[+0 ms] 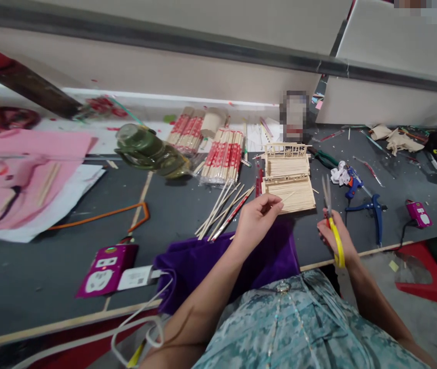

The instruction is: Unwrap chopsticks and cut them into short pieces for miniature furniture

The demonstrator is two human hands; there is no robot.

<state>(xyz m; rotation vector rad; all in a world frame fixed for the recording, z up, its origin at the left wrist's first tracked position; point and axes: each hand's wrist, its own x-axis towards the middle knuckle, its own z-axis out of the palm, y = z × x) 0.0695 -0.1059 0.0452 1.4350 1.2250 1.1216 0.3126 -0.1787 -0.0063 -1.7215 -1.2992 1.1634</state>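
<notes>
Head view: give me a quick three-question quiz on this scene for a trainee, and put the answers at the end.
1. Which hand holds the scissors?
2. Which lies to the right of the wooden model in the picture: A) bottle, B) blue glue gun, C) pink paper?
3. Fill in the colour: the cloth by the left hand is ____.

Key: 1. The right hand. 2. B. 3. Purple.
</notes>
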